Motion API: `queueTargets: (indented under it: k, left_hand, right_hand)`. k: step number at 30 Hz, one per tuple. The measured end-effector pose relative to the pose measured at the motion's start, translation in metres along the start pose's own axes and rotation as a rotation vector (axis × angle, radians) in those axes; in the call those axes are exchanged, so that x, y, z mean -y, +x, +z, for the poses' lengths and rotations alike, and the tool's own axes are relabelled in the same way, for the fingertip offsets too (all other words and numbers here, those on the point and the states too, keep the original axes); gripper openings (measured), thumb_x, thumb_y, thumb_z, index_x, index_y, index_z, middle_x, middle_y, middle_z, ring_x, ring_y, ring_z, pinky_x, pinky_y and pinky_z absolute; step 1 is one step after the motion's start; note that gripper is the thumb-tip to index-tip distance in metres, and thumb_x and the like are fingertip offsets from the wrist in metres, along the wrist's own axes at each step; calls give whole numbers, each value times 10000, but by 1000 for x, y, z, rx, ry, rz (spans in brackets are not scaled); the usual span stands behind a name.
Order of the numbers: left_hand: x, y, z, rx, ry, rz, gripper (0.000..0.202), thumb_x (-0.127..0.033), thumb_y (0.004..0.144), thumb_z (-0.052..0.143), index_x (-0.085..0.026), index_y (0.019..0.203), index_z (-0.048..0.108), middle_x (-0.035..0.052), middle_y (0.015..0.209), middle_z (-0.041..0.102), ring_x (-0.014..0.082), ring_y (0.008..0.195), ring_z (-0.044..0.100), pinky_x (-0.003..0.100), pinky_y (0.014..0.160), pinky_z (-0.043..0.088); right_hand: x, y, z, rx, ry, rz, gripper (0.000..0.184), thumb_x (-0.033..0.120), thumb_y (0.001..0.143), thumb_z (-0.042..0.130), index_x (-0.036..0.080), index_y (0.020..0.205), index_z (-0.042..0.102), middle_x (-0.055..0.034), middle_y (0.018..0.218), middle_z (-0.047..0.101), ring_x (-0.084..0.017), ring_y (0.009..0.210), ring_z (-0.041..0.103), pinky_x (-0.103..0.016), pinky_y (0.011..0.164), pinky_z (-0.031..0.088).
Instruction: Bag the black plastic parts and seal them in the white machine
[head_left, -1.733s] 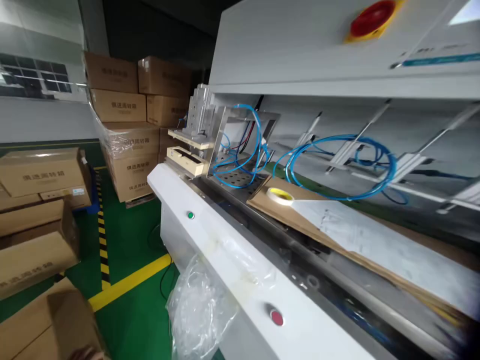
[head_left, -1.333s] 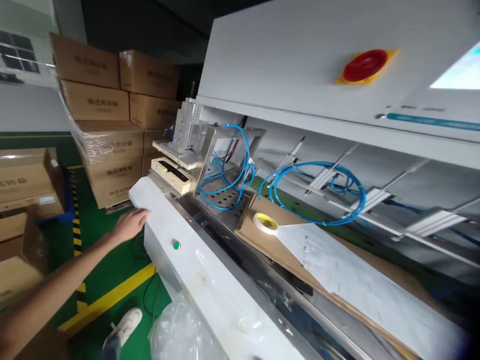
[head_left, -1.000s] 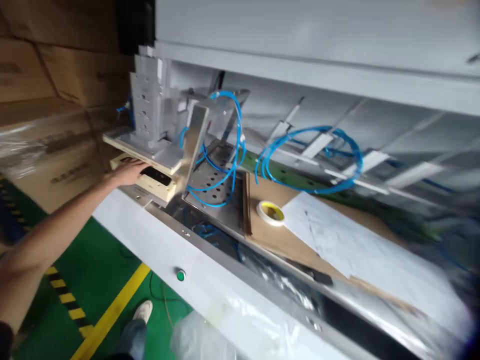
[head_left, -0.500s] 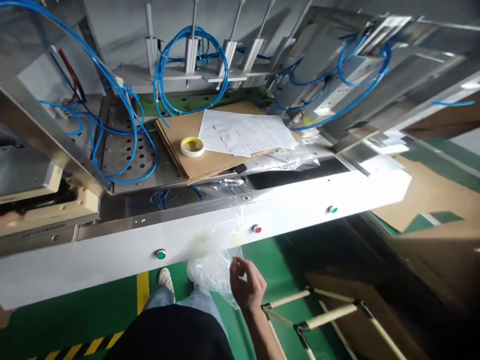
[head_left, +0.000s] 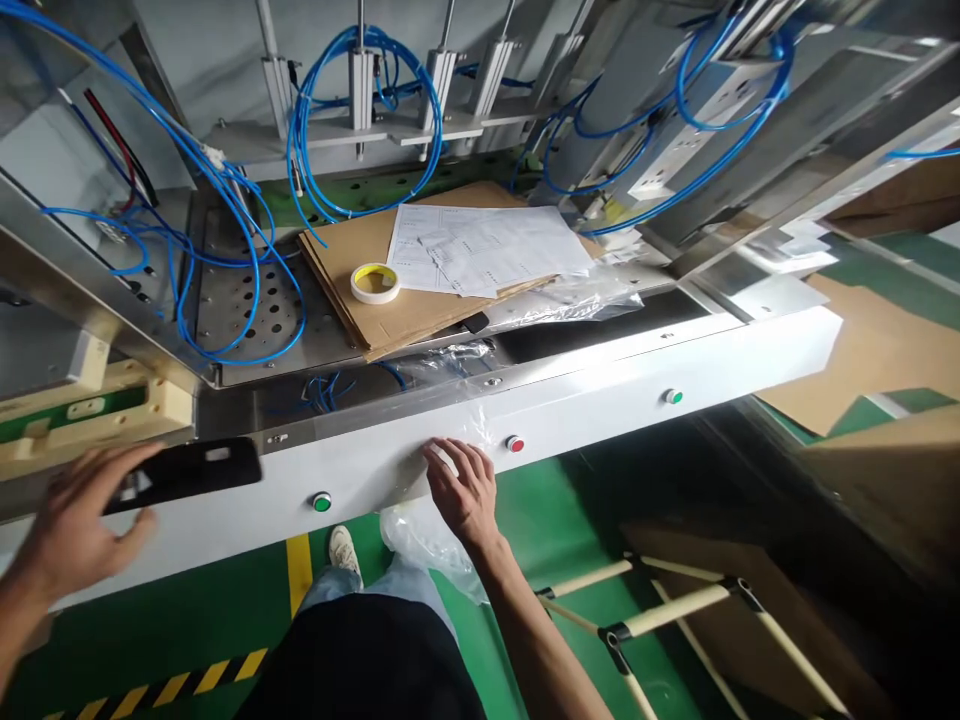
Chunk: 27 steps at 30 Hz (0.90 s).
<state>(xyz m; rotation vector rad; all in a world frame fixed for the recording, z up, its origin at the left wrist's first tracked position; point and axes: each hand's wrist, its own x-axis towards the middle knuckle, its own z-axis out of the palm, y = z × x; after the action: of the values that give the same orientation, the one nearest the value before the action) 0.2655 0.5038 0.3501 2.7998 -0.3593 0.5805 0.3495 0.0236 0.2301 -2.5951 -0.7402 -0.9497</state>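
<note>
My left hand [head_left: 90,520] is at the lower left, fingers and thumb closed around one end of a thin black plate [head_left: 196,472]. This plate has rounded corners and a small rectangular cutout. It is held over the left part of the white front panel [head_left: 592,400]. My right hand [head_left: 463,490] is in front of the same panel, left of a red button [head_left: 514,443]. Its fingers are bent and slightly apart, with nothing plainly visible in them. A clear plastic bag [head_left: 427,535] hangs down just below and left of that hand.
Cardboard sheets [head_left: 352,312] carry printed paper [head_left: 487,250] and a tape roll [head_left: 375,284]. Blue air hoses [head_left: 296,150] loop around the machine. Green buttons [head_left: 322,502] sit on the panel. A cream fixture [head_left: 169,400] is at left; a pipe frame [head_left: 675,610] stands lower right.
My left hand has come into view at the left with the black plate. My right hand has risen from beside the plastic bag to the panel, its fingers loosening. The view has shifted slightly.
</note>
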Motion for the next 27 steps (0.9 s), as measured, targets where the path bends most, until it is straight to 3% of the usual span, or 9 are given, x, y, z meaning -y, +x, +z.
queueTargets:
  k: [6, 11, 14, 18, 27]
  left_hand:
    - [-129, 65, 66, -54, -79, 61, 579, -241, 865, 582, -227, 1440, 515, 122, 1216, 750, 317, 1090, 701, 464, 962, 602]
    - [-198, 126, 113, 57, -55, 175, 560, -199, 804, 598, -157, 1362, 574, 144, 1217, 765, 333, 1090, 689, 497, 938, 582]
    - [-215, 140, 135, 177, -64, 160, 525, -191, 798, 596, -165, 1323, 598, 135, 1213, 765, 328, 1087, 685, 501, 938, 565]
    - [-221, 140, 153, 267, -93, 102, 524, -193, 805, 595, -185, 1329, 592, 133, 1271, 754, 332, 1144, 674, 513, 978, 545]
    - [-223, 138, 162, 286, -120, 99, 543, -186, 780, 607, -158, 1322, 614, 147, 1264, 754, 336, 1117, 670, 523, 974, 559]
  right_hand:
    - [3, -4, 6, -48, 73, 34, 280, 109, 1022, 622, 213, 1271, 695, -87, 1220, 759, -221, 1204, 644, -405, 1098, 463]
    - [2, -6, 8, -38, 143, 79, 347, 102, 1006, 619, 252, 1312, 688, -80, 1194, 746, -232, 1157, 641, -430, 1050, 476]
    - [1, -5, 6, -48, 189, 100, 321, 101, 1004, 622, 245, 1282, 693, -81, 1176, 742, -231, 1123, 636, -425, 1022, 478]
    - [1, -6, 4, -53, 212, 98, 266, 116, 1008, 629, 237, 1232, 705, -84, 1175, 737, -229, 1118, 629, -413, 1006, 468]
    - [-3, -6, 4, -38, 235, 114, 248, 145, 1021, 639, 250, 1226, 730, -91, 1164, 719, -232, 1095, 621, -415, 1008, 450]
